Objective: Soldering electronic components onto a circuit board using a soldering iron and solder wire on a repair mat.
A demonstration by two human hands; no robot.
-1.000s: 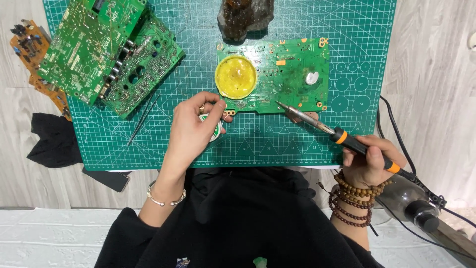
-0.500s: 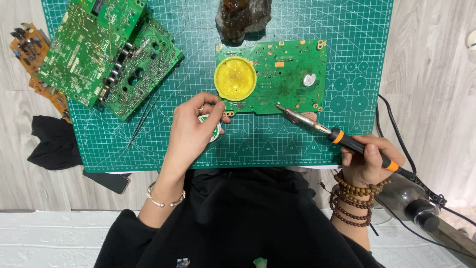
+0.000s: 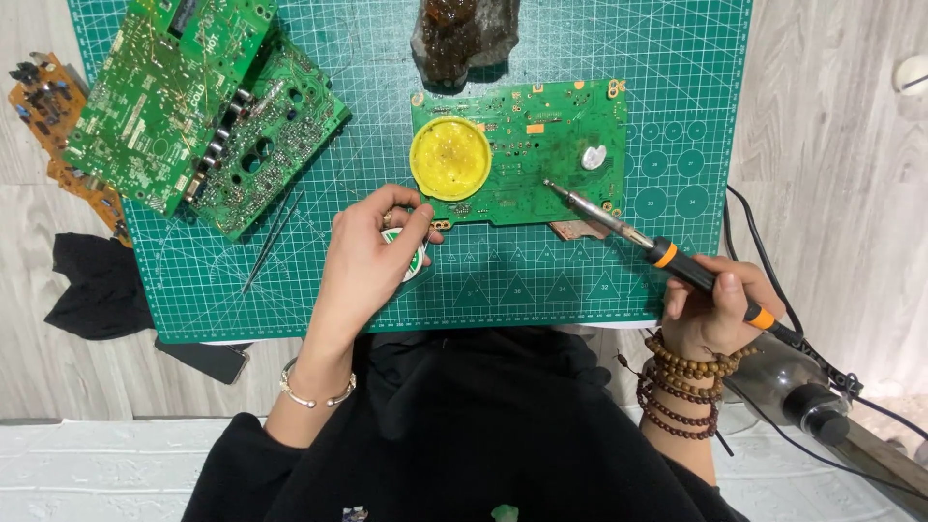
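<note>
Fingers (image 3: 720, 290) of the right hand (image 3: 717, 314) were wrapped tight about the black and orange handle of a soldering iron (image 3: 657, 251); its metal tip lay on the green circuit board (image 3: 541, 159) at mid-board, just left of a round silvery part (image 3: 594, 157); the iron slanted down and to the right from the board toward the hand, which sat at the near right corner of the mat; strings of brown wooden beads (image 3: 681, 382) ringed that wrist. Fingers (image 3: 418, 224) of the left hand (image 3: 372, 261) were curled together over a small white and green tin (image 3: 416, 261), thumb and forefinger closed at its top, just below the board's near edge; a thin silver bangle (image 3: 314, 391) circled this wrist. On the board's left end sat a round yellow tin (image 3: 450, 159), open, with yellowish paste inside; a dark brownish lump (image 3: 464, 34) stood just beyond the board. All of it rested on a green cutting mat (image 3: 483, 290) with a white grid, spread on a pale wood-grain table (image 3: 831, 145). At the mat's far left lay two larger green circuit boards (image 3: 193, 106), stacked askew, with an orange-brown board (image 3: 43, 106) beside them; tweezers (image 3: 273, 240) lay slantwise near the stack; a black cloth (image 3: 92, 285) lay off the mat's left edge; black cables (image 3: 773, 280) ran along the right side.
</note>
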